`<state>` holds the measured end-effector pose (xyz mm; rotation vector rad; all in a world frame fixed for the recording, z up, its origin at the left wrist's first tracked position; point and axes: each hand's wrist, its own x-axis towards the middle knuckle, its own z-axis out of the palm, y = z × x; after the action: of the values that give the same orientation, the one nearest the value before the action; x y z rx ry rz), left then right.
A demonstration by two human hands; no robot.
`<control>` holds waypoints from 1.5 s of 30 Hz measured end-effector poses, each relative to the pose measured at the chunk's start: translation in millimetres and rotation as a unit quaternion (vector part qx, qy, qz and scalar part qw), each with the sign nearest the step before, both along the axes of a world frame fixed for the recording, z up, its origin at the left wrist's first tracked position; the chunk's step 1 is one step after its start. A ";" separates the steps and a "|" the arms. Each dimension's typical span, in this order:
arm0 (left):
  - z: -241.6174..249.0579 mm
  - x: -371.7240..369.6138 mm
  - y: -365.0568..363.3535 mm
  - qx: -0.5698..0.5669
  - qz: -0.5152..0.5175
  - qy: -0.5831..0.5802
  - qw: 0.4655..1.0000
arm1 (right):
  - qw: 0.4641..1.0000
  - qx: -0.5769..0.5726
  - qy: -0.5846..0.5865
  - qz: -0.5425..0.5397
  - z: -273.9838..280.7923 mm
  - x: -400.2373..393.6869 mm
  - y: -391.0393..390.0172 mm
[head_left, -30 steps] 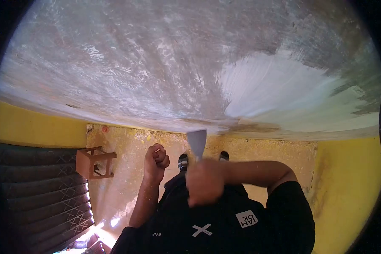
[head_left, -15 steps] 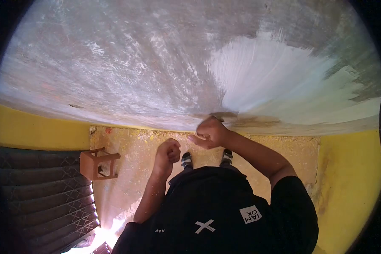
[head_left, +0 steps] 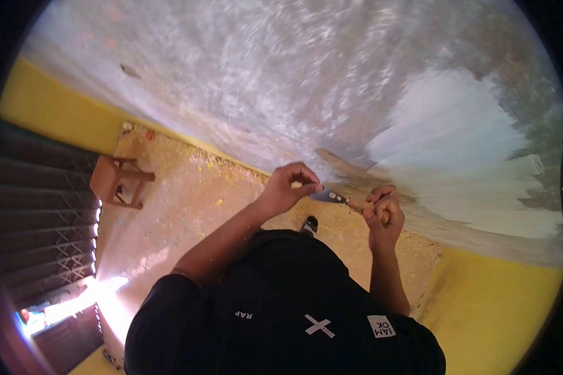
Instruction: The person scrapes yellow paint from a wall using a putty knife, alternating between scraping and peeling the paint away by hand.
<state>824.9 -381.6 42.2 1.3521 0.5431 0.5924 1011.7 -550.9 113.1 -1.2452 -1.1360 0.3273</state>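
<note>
A putty knife with a metal blade and a wooden handle (head_left: 358, 204) lies across the space between my hands, in front of the wall. Its handle is gripped by the closed fingers of my right hand (head_left: 385, 215). The thumb and forefinger of my left hand (head_left: 289, 189) are pinched together at the far end of the blade (head_left: 329, 196). Beyond the hands rises a grey, streaked wall (head_left: 263, 75). A smooth pale patch (head_left: 450, 131) covers its right part, with rough edges and brown areas beside it.
A brown plastic stool (head_left: 114, 181) stands on the speckled floor (head_left: 181, 181) at the left. Behind it is a dark slatted shutter (head_left: 37, 200) with bright light at its lower end. Yellow wall (head_left: 494, 306) shows at the lower right. One foot (head_left: 309, 225) shows below my hands.
The view has turned and shifted. My right hand has moved off the wall surface, and the putty knife now shows. My left hand has come up to the blade's end.
</note>
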 end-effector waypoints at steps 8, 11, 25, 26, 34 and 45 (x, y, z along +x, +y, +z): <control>37.7 3.6 8.2 0.299 -0.167 -0.015 0.939 | 0.815 -0.512 0.080 0.261 -6.3 -20.3 3.4; 15.4 17.9 1.0 0.362 0.021 -0.077 0.929 | 0.891 -0.374 0.193 0.171 -30.5 -39.1 9.7; -26.1 21.2 -42.3 0.185 -0.121 0.140 0.965 | 0.944 -0.289 -0.154 -0.042 -68.4 -12.4 55.2; -27.5 21.4 -41.4 0.185 -0.119 0.138 0.966 | 0.943 -0.289 -0.153 -0.056 -74.4 -14.4 55.3; -42.4 21.6 -40.8 0.215 -0.069 0.075 0.971 | 0.950 -0.288 -0.061 -0.102 -94.7 -34.7 61.3; -14.2 -5.4 -14.0 0.167 -0.031 0.063 0.983 | 0.858 0.011 0.513 0.021 -82.2 -67.4 76.2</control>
<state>819.5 -395.6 28.0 1.7277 0.5166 0.5657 944.3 -474.7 31.0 -0.8063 -0.2293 0.8802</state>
